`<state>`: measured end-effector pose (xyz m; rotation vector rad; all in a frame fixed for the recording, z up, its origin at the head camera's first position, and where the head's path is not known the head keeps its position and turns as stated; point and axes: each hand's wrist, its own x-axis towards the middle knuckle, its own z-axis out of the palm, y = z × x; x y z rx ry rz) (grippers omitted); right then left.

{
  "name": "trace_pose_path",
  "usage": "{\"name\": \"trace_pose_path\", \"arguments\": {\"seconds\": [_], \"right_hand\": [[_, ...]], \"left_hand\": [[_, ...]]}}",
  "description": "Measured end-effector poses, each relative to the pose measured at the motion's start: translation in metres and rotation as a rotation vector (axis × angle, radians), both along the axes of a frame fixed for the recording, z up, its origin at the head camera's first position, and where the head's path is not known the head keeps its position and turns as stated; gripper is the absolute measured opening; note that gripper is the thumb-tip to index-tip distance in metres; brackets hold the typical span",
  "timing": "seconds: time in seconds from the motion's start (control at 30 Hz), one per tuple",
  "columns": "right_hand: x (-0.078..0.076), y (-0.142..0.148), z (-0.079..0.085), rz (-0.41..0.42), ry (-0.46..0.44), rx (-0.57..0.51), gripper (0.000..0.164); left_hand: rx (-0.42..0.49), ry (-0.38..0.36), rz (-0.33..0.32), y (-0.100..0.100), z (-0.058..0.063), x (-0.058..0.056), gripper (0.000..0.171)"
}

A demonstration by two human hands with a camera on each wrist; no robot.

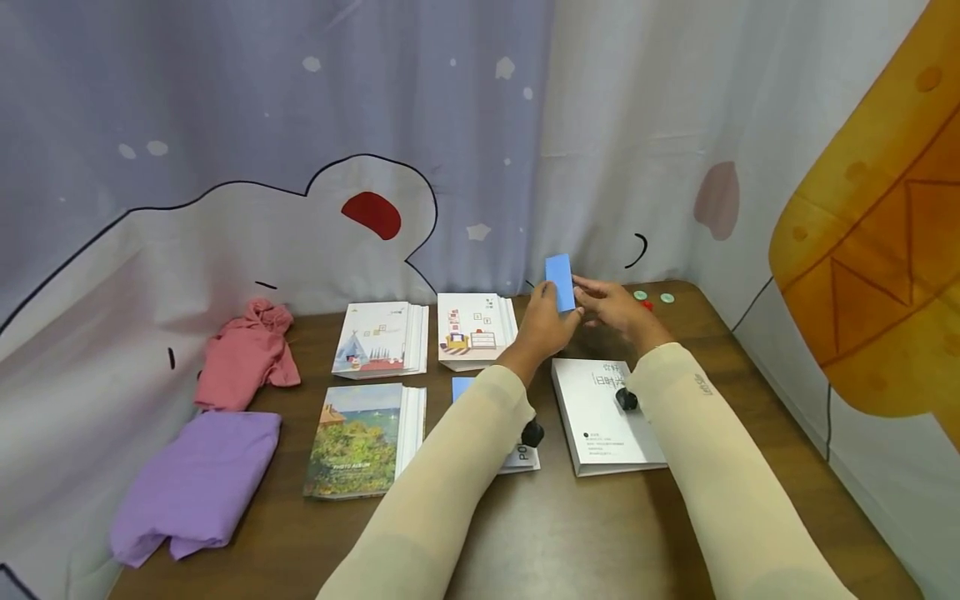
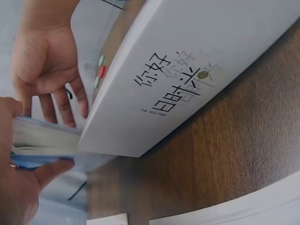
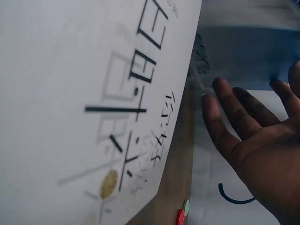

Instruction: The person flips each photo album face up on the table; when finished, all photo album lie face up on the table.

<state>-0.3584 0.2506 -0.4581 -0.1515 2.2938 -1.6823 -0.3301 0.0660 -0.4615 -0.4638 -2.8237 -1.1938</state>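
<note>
My left hand [image 1: 543, 323] grips a small blue book, likely an album [image 1: 559, 282], held up near the table's back edge. In the left wrist view the blue covers stand slightly apart, with pale pages [image 2: 44, 140] between them and my thumb along the lower cover. Beside the book is my right hand [image 1: 611, 310], its fingers loosely extended; in the right wrist view the fingertips [image 3: 222, 86] are close to the blue cover, and contact is hard to tell. A white album with dark lettering [image 1: 596, 417] lies below the right forearm.
Two white illustrated albums [image 1: 371, 333] [image 1: 472, 321] lie at the back, a landscape photo album [image 1: 356, 433] in front. Another blue-and-white book [image 1: 519, 458] is partly hidden under my left sleeve. Pink cloth [image 1: 247, 354] and purple cloth [image 1: 202, 483] lie left; green discs [image 1: 667, 297] lie back right.
</note>
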Motion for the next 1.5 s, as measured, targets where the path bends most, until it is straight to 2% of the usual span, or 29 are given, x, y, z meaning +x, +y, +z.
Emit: {"name": "trace_pose_path", "arguments": {"seconds": [0.13, 0.43, 0.7, 0.9, 1.13, 1.3, 1.37, 1.5], "right_hand": [[-0.003, -0.004, -0.006, 0.049, -0.024, 0.038, 0.063], [-0.007, 0.0, -0.016, 0.116, -0.002, 0.215, 0.066], [-0.006, 0.002, -0.018, 0.155, -0.032, 0.25, 0.071], [-0.003, 0.002, -0.015, 0.151, -0.04, 0.318, 0.072], [0.0, 0.002, -0.013, 0.146, -0.016, 0.425, 0.073], [-0.002, 0.003, -0.014, 0.149, 0.021, 0.453, 0.074], [-0.003, 0.003, -0.015, 0.141, 0.012, 0.47, 0.075], [-0.004, 0.003, -0.014, 0.134, -0.005, 0.523, 0.078]], "left_hand": [[0.095, -0.051, 0.017, -0.005, -0.005, -0.002, 0.084], [0.131, -0.079, 0.022, -0.012, -0.006, -0.001, 0.076], [0.156, -0.148, 0.033, -0.014, -0.011, 0.002, 0.08], [0.086, -0.2, 0.039, -0.017, -0.013, 0.006, 0.079], [-0.011, -0.203, 0.064, -0.019, -0.02, 0.008, 0.077], [-0.088, -0.198, 0.09, -0.021, -0.026, 0.004, 0.078], [-0.12, -0.194, 0.095, -0.022, -0.03, 0.002, 0.077], [-0.154, -0.19, 0.089, -0.022, -0.051, -0.012, 0.084]]}}
